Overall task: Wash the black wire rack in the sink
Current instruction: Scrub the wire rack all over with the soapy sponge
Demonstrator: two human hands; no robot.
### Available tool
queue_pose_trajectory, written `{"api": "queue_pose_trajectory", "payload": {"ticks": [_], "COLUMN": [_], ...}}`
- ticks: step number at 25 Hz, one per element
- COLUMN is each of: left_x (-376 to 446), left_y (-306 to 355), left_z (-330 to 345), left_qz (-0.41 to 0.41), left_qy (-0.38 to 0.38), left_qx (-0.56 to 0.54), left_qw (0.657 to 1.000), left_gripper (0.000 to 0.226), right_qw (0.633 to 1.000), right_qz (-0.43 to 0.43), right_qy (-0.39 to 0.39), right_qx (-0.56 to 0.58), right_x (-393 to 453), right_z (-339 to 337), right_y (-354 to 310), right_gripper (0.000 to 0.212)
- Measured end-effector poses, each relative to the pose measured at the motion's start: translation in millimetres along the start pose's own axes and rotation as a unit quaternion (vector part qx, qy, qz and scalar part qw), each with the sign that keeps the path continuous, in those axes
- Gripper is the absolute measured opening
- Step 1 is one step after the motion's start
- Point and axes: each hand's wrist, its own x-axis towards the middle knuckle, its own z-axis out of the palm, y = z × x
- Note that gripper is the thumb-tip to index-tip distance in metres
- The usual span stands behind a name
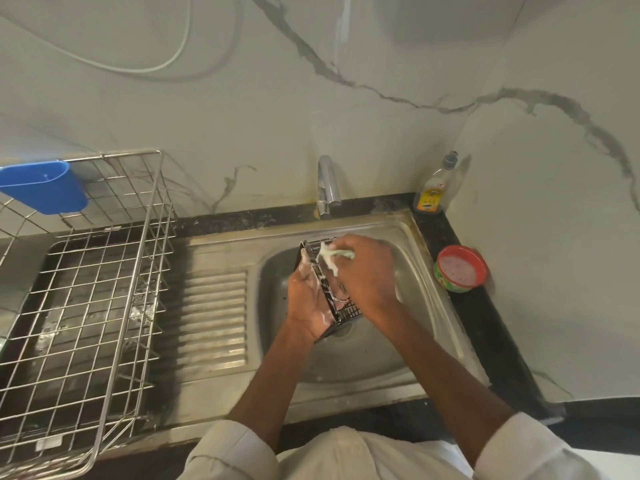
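Left hand (308, 299) gripping black wire rack (341, 308), right hand (367, 268) clutching soapy scrubber (332, 255), bottle label unreadable

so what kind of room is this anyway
Most likely a home kitchen, at the washing-up corner. A steel sink with a ribbed drainboard is set in a dark counter under a tap; a wire drying rack stands beside it, and a bottle of dish liquid sits in the corner.

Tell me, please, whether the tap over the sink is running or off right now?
Off, as far as the picture shows: no stream falls from the tap into the sink, though the rack is soapy.
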Motion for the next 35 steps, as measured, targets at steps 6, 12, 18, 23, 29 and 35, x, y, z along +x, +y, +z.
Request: {"api": "queue_pose_trajectory", "payload": {"ticks": [6, 12, 18, 23, 29, 35], "left_x": [0.7, 0.0, 0.3, 1.5, 16.3, 11.0], "left_y": [-1.8, 7.2, -5.9, 6.1, 14.4, 7.6], "left_z": [1.5, -0.5, 7.4, 1.7, -9.4, -2.4], "left_qz": [-0.006, 0.043, 0.026, 0.005, 0.042, 0.039], "left_qy": [-0.028, -0.032, -0.025, -0.030, -0.015, -0.004], "left_qx": [-0.024, -0.026, 0.059, 0.024, -0.008, 0.088], "left_qw": [0.999, 0.998, 0.998, 0.999, 0.999, 0.995], "left_gripper": [0.062, 0.067, 0.069, 0.094, 0.109, 0.051], "right_qw": [0.999, 0.983, 0.988, 0.987, 0.996, 0.931], "right_qz": [0.021, -0.056, -0.049, -0.130, 0.016, 0.218], "right_qy": [0.021, -0.153, -0.032, -0.080, -0.020, 0.064], "right_qx": [0.014, -0.086, -0.141, -0.053, -0.085, 0.286], "right_x": [0.4, -8.4, -0.5, -2.8, -14.4, -4.1], "right_z": [3.8, -23.8, -16.1, -5.8, -21.6, -1.2], "right_y": [-7.3, -1.3, 1.8, 13.8, 51.9, 53.7], "right_gripper": [0.023, 0.027, 0.027, 0.029, 0.024, 0.020]}}
